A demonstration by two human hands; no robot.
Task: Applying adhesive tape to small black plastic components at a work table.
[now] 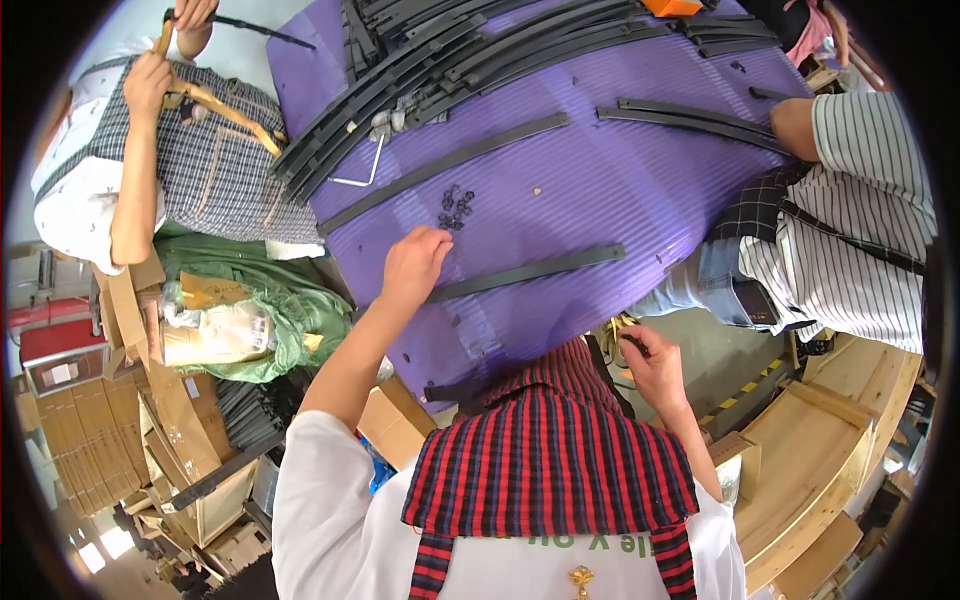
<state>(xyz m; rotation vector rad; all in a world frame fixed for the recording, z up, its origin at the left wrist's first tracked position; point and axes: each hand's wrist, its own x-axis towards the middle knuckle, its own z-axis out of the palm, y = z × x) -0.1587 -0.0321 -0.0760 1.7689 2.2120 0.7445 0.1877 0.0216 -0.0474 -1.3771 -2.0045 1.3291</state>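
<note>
My left hand (418, 262) is over the purple corrugated sheet on the table (560, 200). Its fingers are bent together; whatever they pinch is hidden. Just beyond the fingertips lies a loose cluster of small black parts (456, 205). A flat dark-grey strip (540, 272) lies crosswise on the sheet, its left end by my left wrist. My right hand (655, 370) is beyond the table's near edge at the right, with thumb and fingers closed around something small and dark, too small to name.
A longer strip (450, 170) and a white hex key (375, 165) lie farther back, before a pile of dark strips (470, 50). One co-worker (200, 150) stands at left, another (850, 200) at right. Wooden crates (800, 450) and cardboard boxes (70, 440) flank me.
</note>
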